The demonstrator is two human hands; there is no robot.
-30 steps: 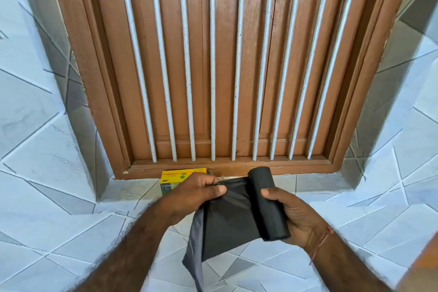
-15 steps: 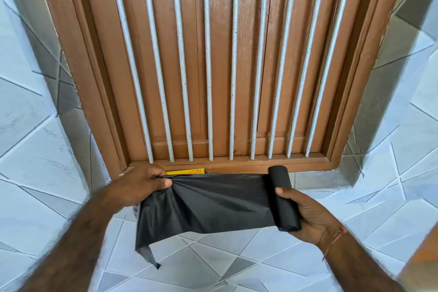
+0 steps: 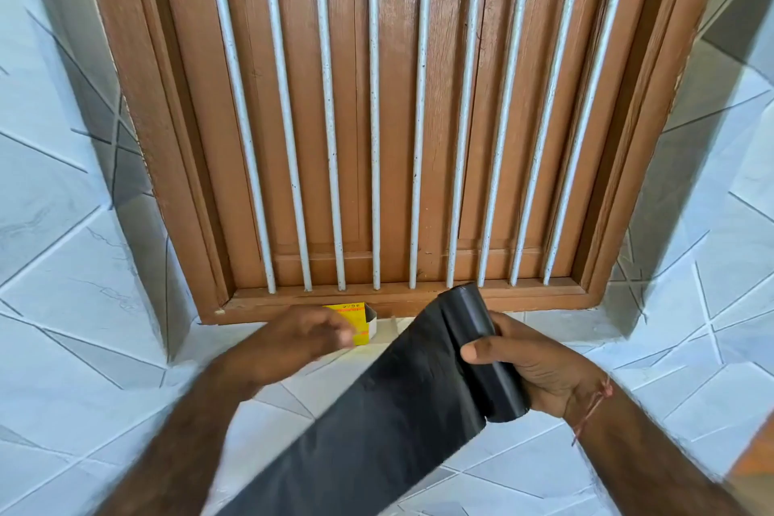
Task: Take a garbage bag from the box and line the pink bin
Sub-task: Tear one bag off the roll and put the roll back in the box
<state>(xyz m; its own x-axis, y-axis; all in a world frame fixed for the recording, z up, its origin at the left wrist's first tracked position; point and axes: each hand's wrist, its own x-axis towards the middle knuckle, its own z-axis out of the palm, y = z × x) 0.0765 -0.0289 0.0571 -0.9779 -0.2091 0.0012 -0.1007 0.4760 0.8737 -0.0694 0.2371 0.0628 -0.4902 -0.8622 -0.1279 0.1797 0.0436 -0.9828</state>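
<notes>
So far, the roll of black plastic garbage bags (image 3: 481, 352) is out of the small yellow cardboard box (image 3: 358, 320), which sits on the pale tiled ledge (image 3: 544, 327) just under the brown wooden window frame with white metal bars (image 3: 377, 117). The right hand (image 3: 532, 369) grips the roll, thumb across its front and fingers curled behind it. One length of black bag film (image 3: 377, 432) hangs unrolled from the roll, running down and to the left out of the bottom of the view; its free end is not visible. The left hand (image 3: 293, 341) is blurred, hovering in front of the box and apart from the film; it appears to hold nothing, though whether its fingers are spread or curled I cannot tell.

Judging by this, the first part of the task is roughly done: a bag is drawn out but, as far as can be seen, not yet torn off the roll. Left to do are separating that bag, opening it, and fitting it into the pink bin, which does not appear anywhere in view.
</notes>
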